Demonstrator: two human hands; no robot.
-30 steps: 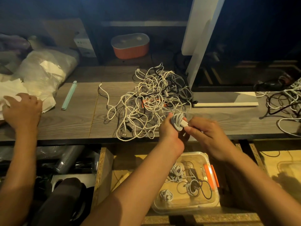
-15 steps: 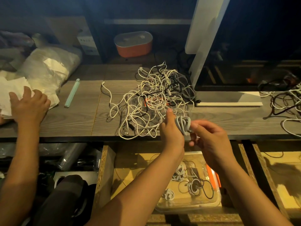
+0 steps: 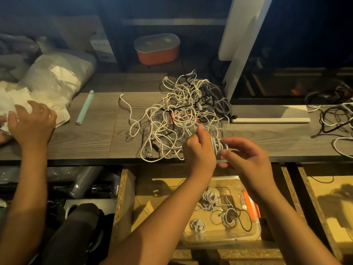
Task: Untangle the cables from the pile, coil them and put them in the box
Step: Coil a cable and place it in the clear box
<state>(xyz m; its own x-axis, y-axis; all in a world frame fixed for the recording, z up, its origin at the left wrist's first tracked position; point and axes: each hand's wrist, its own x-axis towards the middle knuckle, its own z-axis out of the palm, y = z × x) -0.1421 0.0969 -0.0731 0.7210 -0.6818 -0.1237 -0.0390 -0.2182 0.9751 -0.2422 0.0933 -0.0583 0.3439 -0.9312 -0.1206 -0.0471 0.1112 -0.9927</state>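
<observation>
So nearest you the clear box (image 3: 219,240) sits down in the drawer (image 3: 122,197) with a few coils in it, and just above, your left hand (image 3: 199,150) and right hand (image 3: 246,155) both pinch the grey coiled cable (image 3: 216,147) at the surface (image 3: 86,138) edge, with the tangled pile (image 3: 183,115) right behind.

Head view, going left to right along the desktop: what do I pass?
Crumpled white paper → pale green strip → tangled cable pile → monitor base → second cable tangle at the right edge.
</observation>
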